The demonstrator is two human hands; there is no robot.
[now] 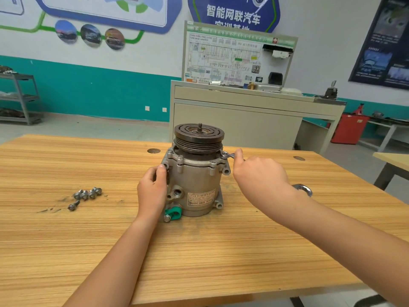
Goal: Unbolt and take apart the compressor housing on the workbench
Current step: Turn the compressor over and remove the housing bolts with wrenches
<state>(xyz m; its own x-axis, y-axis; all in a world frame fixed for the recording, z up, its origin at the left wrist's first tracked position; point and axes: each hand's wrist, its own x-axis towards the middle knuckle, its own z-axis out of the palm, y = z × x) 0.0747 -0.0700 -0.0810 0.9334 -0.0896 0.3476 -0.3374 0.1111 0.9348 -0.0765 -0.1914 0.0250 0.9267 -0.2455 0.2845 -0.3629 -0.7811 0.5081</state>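
Compressor [194, 185] upright mid-bench [199, 262], pulley [199, 135] up.
Left hand [152, 187] curled round housing's left side, bracing.
Right hand [256, 171] closed on wrench [229, 155]; head seated on bolt [224, 154] at right of top flange.
Judgement: keep head fully on flats and pull in short arcs. Left hand counters twist so body neither spins nor tips.
Pulley rim just above bolt, so swing likely cramped.
Room: bare wood right and front for handle sweep. Loose bolts [87, 193] well apart, left. Bench edges well off.

Matt grey cast metal on compressor housing [194, 185]; pulley [199, 136] darker, dull metal. Loose bolts [87, 193] bright metal; green clip [173, 212] glossy plastic. The workbench [199, 262] smooth wood-grain, scuffed.
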